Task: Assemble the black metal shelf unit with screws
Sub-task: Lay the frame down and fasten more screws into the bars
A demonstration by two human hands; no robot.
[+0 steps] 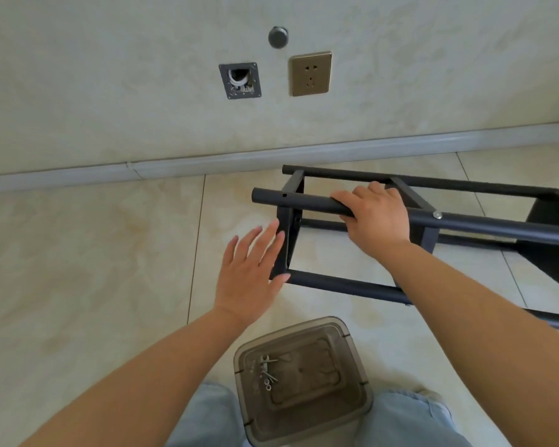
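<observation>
- Black metal shelf unit (362, 285) lies on its side on tiled floor (94, 269), at abt 2–3 o'clock from frame centre, long tubes running off to the rt edge.
- R hand (376, 217) wraps the upper near tube (304, 203), fingers curled over the top, thumb side under; grip sits just rt of the tube's open end.
- L hand (252, 272) spread flat, fingers straight & apart, holding nothing; fingertips touch the black end panel (283, 243) at the unit's lt end, thumb by the lower tube's end.
- One silver screw head (437, 215) shows on the upper tube, just to 3 o'clock of R hand.
- Small hole in same tube near its lt end.
- Clear smoky plastic tub (304, 379) at 6 o'clock, btwn the knees in lt-blue jeans (207, 421); loose screws & washers (267, 371) in its lt part.
- Wall at 12 o'clock: gold socket plate (310, 74), open junction box (239, 80) to its lt, grey round cap (278, 37) above.
- Grey skirting strip (207, 159) runs along wall foot.
</observation>
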